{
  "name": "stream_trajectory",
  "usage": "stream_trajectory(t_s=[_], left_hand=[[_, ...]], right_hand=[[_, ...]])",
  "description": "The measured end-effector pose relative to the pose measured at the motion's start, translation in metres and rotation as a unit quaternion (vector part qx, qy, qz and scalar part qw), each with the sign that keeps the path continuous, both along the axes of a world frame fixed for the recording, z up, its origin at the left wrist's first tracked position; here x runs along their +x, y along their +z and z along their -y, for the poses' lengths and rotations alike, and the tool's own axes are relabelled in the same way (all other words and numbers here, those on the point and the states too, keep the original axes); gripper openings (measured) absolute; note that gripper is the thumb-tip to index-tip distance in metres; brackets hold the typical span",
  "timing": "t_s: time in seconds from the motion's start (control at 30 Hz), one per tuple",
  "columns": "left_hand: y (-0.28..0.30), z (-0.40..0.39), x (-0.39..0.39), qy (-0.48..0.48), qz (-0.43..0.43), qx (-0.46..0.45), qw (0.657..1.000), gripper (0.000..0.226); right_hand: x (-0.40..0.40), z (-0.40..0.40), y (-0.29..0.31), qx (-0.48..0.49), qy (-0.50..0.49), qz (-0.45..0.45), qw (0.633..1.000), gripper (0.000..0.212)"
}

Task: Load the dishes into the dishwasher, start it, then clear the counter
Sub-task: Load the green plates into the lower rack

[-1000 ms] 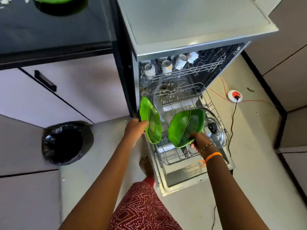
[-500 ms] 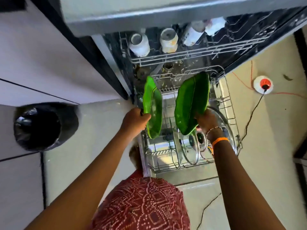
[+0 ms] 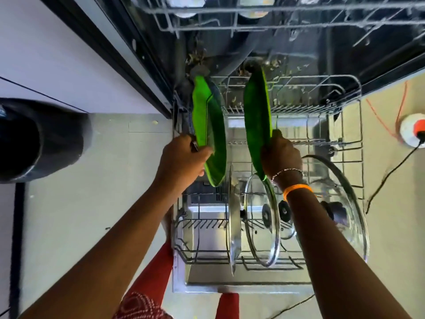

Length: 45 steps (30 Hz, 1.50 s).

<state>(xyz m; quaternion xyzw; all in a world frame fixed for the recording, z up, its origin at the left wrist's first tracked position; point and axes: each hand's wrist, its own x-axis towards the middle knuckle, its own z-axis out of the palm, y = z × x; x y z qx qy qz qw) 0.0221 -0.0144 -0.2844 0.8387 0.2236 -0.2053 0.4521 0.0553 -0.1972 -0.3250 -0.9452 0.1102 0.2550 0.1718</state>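
Now each hand, left hand and right hand, grips an upright green plate over the lower rack.

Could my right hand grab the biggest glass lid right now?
Probably not yet: the right hand is gripping a green plate. The biggest glass lid stands just beside that wrist in the lower rack, nothing covering it, so it's reachable once the plate is released.

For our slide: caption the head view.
Left hand and right hand lower two green plates into the rack.
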Motion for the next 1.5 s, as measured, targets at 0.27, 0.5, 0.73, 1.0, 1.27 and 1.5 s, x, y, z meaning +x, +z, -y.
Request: stream_trajectory(t_s=[0.27, 0.5, 0.73, 1.0, 1.27, 1.5], left_hand=[[-0.006, -0.005, 0.005, -0.010, -0.003, -0.008, 1.000, 0.014], [-0.006, -0.017, 0.014, 0.005, 0.009, 0.030, 0.999, 0.026], [0.000, -0.026, 0.008, 0.095, 0.044, 0.020, 0.994, 0.023], [-0.006, -0.030, 0.004, 0.141, 0.049, -0.034, 0.988, 0.020], [-0.032, 0.005, 0.012, 0.041, -0.137, -0.201, 0.969, 0.018], [-0.103, 0.035, 0.044, 0.001, -0.162, -0.088, 0.983, 0.062]], right_hand=[[0.009, -0.026, -0.028, -0.062, -0.001, 0.008, 0.998, 0.026], [0.016, -0.042, -0.057, -0.012, -0.017, -0.010, 1.000, 0.026], [0.015, -0.045, -0.079, 0.093, -0.030, -0.058, 0.994, 0.046], [0.011, -0.049, -0.046, 0.351, -0.284, -0.015, 0.892, 0.022], [-0.008, -0.010, -0.010, 0.561, -0.352, -0.034, 0.748, 0.032], [0.010, 0.044, -0.004, 0.279, -0.244, 0.084, 0.925, 0.040]])
